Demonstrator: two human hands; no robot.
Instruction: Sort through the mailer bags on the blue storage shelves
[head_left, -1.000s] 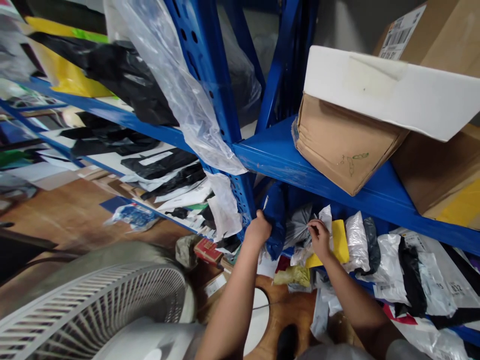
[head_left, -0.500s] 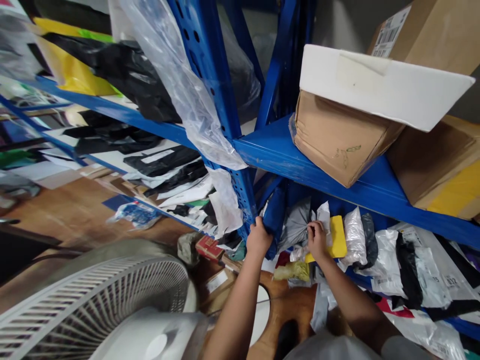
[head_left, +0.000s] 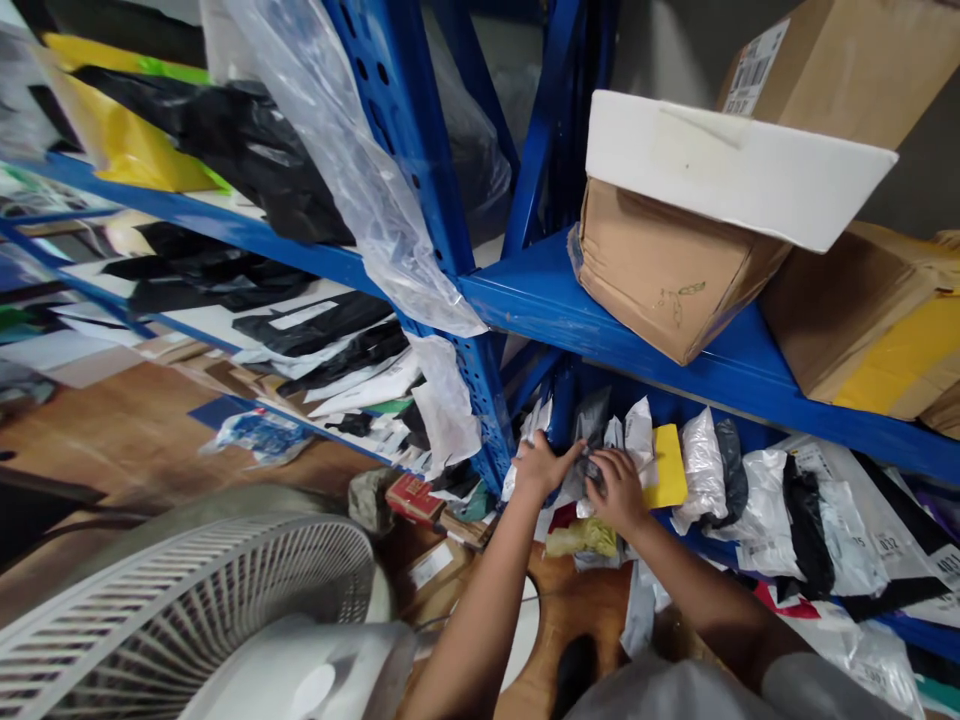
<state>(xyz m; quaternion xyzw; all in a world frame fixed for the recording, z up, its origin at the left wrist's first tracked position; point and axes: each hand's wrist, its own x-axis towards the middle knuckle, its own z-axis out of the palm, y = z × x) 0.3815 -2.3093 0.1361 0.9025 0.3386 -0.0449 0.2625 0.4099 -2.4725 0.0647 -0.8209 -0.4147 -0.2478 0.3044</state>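
My left hand (head_left: 541, 466) is at the left end of a row of parcels on the lower shelf. Its fingers are spread over the parcels beside the upright, and the thumb points right. Close beside it, my right hand (head_left: 619, 492) has its fingers bent around a grey mailing bag (head_left: 592, 415). A white mailing bag (head_left: 638, 432) and a yellow envelope (head_left: 665, 466) stand just right of that hand. Under both hands lies a crumpled yellowish bag (head_left: 582, 538). The lower part of the grey bag is hidden by my fingers.
A blue shelf upright (head_left: 480, 390) stands left of my hands. Above them juts a blue shelf beam (head_left: 637, 365), bearing a brown carton (head_left: 667, 260) and a white box (head_left: 735, 165). A large fan (head_left: 300, 590) fills the lower left. More bagged parcels (head_left: 765, 500) line the right.
My right hand has moved left, now onto the grey bag. My left hand has shifted slightly right, its fingers opened from the dark blue parcel, which is now mostly hidden.
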